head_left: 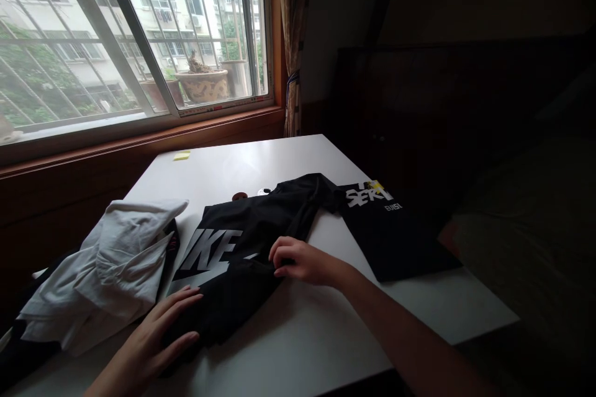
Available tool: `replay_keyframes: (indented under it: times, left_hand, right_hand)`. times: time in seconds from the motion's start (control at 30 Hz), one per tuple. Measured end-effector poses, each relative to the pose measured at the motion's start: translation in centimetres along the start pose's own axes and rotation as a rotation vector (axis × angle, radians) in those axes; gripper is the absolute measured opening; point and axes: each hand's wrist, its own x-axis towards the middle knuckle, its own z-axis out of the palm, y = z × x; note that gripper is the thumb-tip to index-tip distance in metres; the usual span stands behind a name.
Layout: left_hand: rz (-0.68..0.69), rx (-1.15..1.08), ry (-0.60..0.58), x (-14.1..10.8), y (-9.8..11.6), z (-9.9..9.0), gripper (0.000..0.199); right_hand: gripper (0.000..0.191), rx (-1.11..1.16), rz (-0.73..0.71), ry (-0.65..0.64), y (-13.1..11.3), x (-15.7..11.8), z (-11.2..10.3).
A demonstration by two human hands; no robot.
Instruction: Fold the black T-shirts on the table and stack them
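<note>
In front of me a black T-shirt (pixel 261 223) with large grey letters lies partly folded over on a white table (pixel 344 322). My left hand (pixel 156 335) rests on its near left part, fingers stretched out and apart. My right hand (pixel 302 260) is at the shirt's right edge, fingers curled in a pinch by the cloth. Its fingertips seem to hold the fabric there. To the right lies another black shirt (pixel 395 248), flat and folded, with white and yellow print. One sleeve of the lettered shirt reaches its corner.
Rumpled white clothing (pixel 116 260) lies on dark cloth at the table's left. Behind the shirt are a brown round object (pixel 239 196) and a black-and-white one (pixel 264 191). A yellow paper (pixel 182 155) lies at the back left. Part of a person (pixel 526 229) shows at right.
</note>
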Motion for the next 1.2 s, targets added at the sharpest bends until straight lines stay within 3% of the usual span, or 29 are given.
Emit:
replay_keyframes:
  times: [0.13,0.23,0.4,0.5,0.6,0.73,0.9,0.97,1.13,1.2]
  left_hand:
    - [0.139,0.133,-0.067,0.0,0.1,0.4,0.070]
    - [0.218,0.277,-0.046,-0.2,-0.3,1.3,0.071]
    - [0.325,0.399,0.018,-0.3,-1.4,2.6,0.056]
    - [0.360,0.417,0.015,-0.3,-1.3,2.7,0.048]
    - [0.360,0.431,0.006,-0.3,-0.8,2.7,0.045]
    - [0.351,0.429,0.027,-0.3,-0.4,3.1,0.042]
    - [0.313,0.439,0.014,-0.8,-0.4,2.9,0.043]
    - [0.303,0.417,0.012,-1.3,-0.2,2.4,0.045]
    - [0.269,0.323,0.012,-2.8,-0.1,0.8,0.056]
    - [0.248,0.303,0.002,-3.2,-0.4,0.6,0.062]
  right_hand:
    - [0.009,0.146,0.026,0.132,-1.5,-3.1,-3.0]
    - [0.009,0.135,0.087,0.214,-1.9,-6.7,-5.1]
    - [0.011,-0.040,0.297,0.151,-1.4,-12.7,-6.5]
    - [0.012,-0.151,0.409,0.105,-1.5,-14.6,-6.5]
    - [0.012,-0.216,0.394,0.164,-2.1,-14.3,-5.9]
    - [0.008,-0.213,0.295,0.224,-2.8,-11.5,-3.7]
    - [0.065,-0.197,0.340,0.107,-1.9,-7.4,-0.3]
    - [0.073,-0.182,0.395,0.087,-1.6,-6.4,0.2]
    - [0.052,-0.001,0.414,-0.002,-3.3,-6.3,-1.8]
    - [0.044,0.100,0.402,0.041,-4.0,-7.6,-3.4]
